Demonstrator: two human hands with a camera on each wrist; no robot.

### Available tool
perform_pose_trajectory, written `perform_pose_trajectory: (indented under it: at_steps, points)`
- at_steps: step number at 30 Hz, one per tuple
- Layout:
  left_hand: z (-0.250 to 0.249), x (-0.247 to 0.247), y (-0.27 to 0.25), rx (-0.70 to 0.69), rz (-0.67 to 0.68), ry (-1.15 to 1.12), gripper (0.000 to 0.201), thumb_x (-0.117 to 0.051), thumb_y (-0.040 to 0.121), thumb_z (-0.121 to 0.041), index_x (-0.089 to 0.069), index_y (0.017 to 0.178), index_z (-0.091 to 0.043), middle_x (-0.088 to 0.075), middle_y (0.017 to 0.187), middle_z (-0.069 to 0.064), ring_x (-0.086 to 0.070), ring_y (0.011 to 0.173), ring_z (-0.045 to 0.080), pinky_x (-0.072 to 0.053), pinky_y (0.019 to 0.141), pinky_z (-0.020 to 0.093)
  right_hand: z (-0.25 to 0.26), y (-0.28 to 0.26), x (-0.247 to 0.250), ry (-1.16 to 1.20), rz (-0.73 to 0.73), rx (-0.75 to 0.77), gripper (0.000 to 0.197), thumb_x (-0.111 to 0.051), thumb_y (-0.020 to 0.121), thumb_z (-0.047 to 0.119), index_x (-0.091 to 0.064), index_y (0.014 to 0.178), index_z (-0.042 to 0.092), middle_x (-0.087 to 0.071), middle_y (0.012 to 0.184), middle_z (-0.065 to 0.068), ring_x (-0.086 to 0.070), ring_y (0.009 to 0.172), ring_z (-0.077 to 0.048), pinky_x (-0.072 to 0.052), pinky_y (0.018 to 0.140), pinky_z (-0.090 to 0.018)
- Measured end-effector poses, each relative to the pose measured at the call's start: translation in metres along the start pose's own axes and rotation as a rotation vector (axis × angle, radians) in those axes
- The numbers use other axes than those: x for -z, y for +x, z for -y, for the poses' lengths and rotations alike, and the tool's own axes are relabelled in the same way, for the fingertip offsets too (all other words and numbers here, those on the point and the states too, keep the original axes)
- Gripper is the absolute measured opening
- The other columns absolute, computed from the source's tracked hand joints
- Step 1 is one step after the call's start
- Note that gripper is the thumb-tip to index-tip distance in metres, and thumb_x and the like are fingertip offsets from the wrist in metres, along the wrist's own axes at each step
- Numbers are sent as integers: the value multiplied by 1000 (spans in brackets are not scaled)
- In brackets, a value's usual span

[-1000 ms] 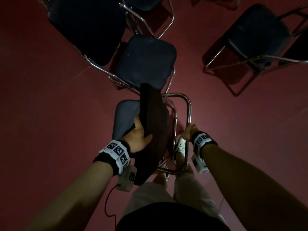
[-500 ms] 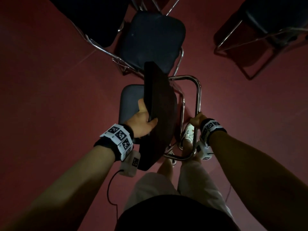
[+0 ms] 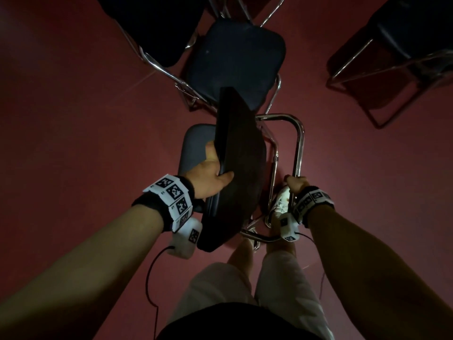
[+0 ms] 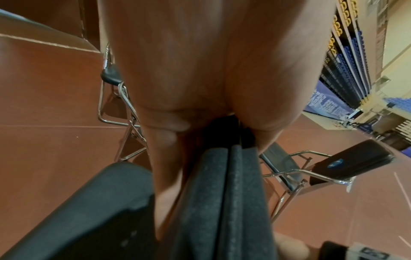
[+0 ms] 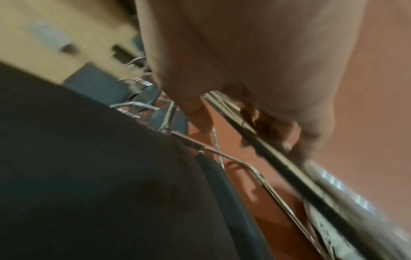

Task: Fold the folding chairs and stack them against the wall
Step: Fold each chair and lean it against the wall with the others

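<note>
The left hand (image 3: 208, 177) grips the edge of the folding chair's dark seat pad (image 3: 241, 153), thumb on top. The right hand (image 3: 295, 184) is closed around its chrome frame tube (image 3: 299, 143). The chair stands half folded on the red floor (image 3: 73, 143), near the person's feet, with open chairs (image 3: 235, 60) farther away.

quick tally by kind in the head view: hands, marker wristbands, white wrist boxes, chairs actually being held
bare hands: 2, left hand, right hand
black-and-white marker wristbands: 2
white wrist camera boxes: 2
dark padded chrome-framed folding chair, held: 1
total: 7
</note>
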State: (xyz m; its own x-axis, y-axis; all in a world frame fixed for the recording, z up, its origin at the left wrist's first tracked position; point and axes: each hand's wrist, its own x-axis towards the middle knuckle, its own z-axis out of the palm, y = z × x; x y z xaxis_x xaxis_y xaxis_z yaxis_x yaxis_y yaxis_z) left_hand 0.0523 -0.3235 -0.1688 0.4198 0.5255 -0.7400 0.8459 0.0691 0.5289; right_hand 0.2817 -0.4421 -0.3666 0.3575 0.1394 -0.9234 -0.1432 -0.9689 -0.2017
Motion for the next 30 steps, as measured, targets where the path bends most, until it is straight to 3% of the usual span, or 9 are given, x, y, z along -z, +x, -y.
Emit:
perform_pose_trajectory:
  at_steps: [4,8,13,17,20,23,26,28,30]
  points:
    - [-1,0,2,-15,-12,13,86,-58,99,-34,9,152,-25,-58,126,5,-65,107,20,-53,102,39,4,-20,12,12,53,36,46,-56,89,38,-57,124,8,-64,107,-13,-60,83,-29,-43,63,-29]
    - [-9,1,7,-44,-30,25,81,-57,100,-32,4,152,-20,-54,128,3,-61,107,17,-48,97,28,14,-41,25,80,66,87,35,-57,88,36,-62,110,10,-66,94,-10,-63,83,-29,-49,70,-33]
    - [-4,6,6,-34,-35,22,81,-60,99,-29,0,153,-17,-47,128,-1,-55,114,15,-41,94,24,21,-64,17,231,171,130,24,-53,83,39,-59,80,15,-56,64,-3,-54,57,-24,-46,59,-33]
    - [0,10,7,-5,-53,72,81,-58,99,-36,-1,153,-17,-52,131,4,-56,103,15,-42,89,26,28,-102,13,290,268,157,35,-51,84,60,-60,82,27,-62,73,6,-60,73,-17,-51,79,-38]
    - [-2,13,7,15,-59,95,83,-56,101,-34,3,156,-14,-45,146,11,-55,122,25,-38,95,24,36,-132,15,347,302,186,36,-40,100,50,-53,76,28,-59,62,12,-57,53,-5,-45,55,-22]
    - [3,16,4,53,-106,186,84,-50,102,-42,4,158,-10,-30,158,14,-38,141,29,-26,111,27,37,-164,20,332,263,215,42,-35,106,38,-53,72,20,-58,48,10,-56,40,-3,-42,40,-18]
    - [13,18,13,81,-159,168,89,-43,90,-71,-4,155,-24,-41,151,19,-47,132,39,-37,113,53,35,-183,34,333,228,210,40,-40,103,37,-52,70,18,-58,55,4,-54,51,-11,-42,53,-25]
    - [29,20,31,87,-156,91,86,-38,82,-79,-8,149,-36,-50,142,17,-56,122,38,-46,104,56,30,-189,44,332,169,200,41,-43,102,36,-51,67,18,-57,52,5,-51,55,-12,-41,60,-28]
    - [24,26,28,76,-87,37,78,-41,89,-72,-9,150,-36,-52,141,13,-59,119,35,-46,105,51,16,-192,50,317,144,173,38,-45,101,35,-52,68,17,-56,46,7,-52,58,-15,-43,63,-30]
